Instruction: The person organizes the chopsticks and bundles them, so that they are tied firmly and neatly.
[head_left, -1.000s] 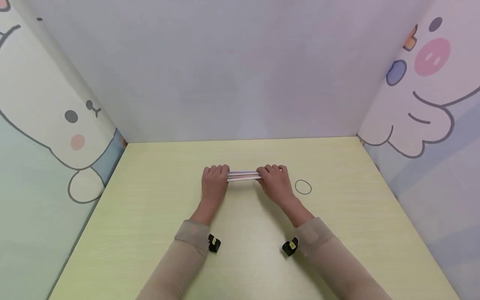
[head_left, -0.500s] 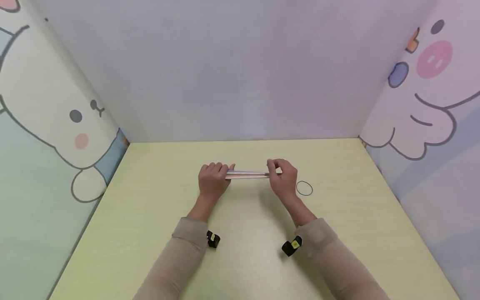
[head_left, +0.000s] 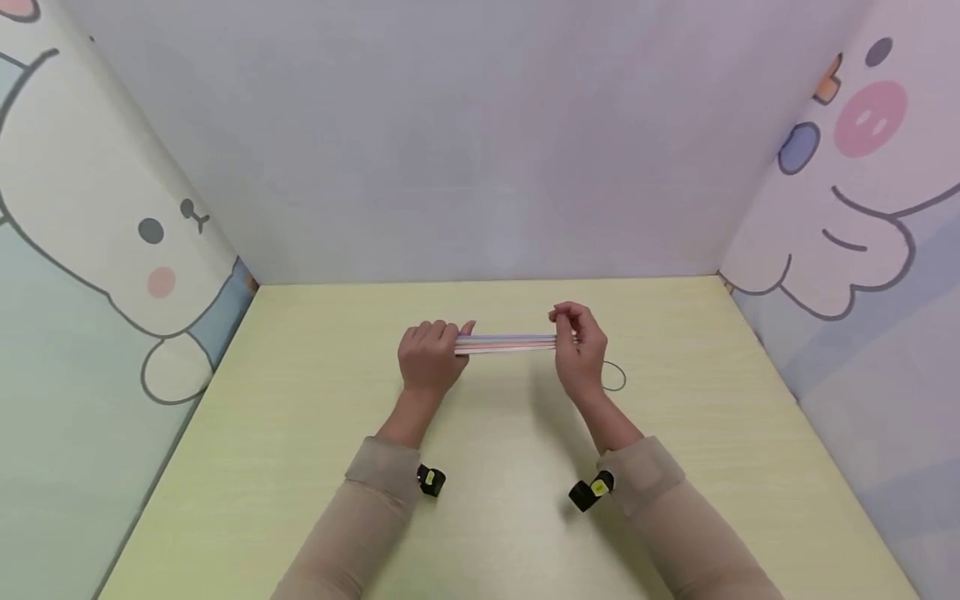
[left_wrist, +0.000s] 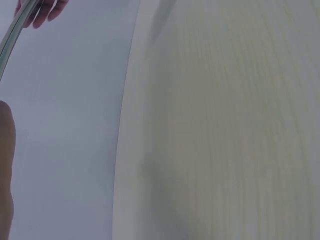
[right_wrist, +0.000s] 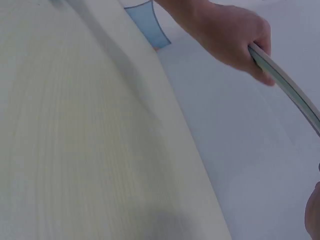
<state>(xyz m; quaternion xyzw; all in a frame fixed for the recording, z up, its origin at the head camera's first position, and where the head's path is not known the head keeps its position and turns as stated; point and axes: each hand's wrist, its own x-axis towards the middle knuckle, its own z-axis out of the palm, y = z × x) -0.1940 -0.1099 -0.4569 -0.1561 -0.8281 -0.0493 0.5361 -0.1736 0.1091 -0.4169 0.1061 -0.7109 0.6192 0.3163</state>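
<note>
A bundle of long thin sticks (head_left: 504, 344) in pale purple, white and pink is held level above the table in the head view; their exact kind is unclear. My left hand (head_left: 431, 357) grips its left end, fingers wrapped over the top. The right wrist view also has that left hand (right_wrist: 232, 37) around the sticks (right_wrist: 292, 90). At the other end, my right hand (head_left: 582, 354) holds the sticks between thumb and bent fingers, some fingertips raised. A thin dark loop (head_left: 615, 377), like a rubber band, lies on the table just right of the right wrist, partly hidden by it.
The pale yellow table (head_left: 337, 533) meets a plain grey-lilac wall (head_left: 480, 167) at the back. Side panels with cartoon animals (head_left: 870, 121) stand left and right. Small black devices (head_left: 432, 481) sit at both wrists.
My right hand has slid rightward along the sticks and turned, thumb now toward me, baring more of their length. The bundle has risen slightly. My left hand keeps its grip, its thumb now showing.
</note>
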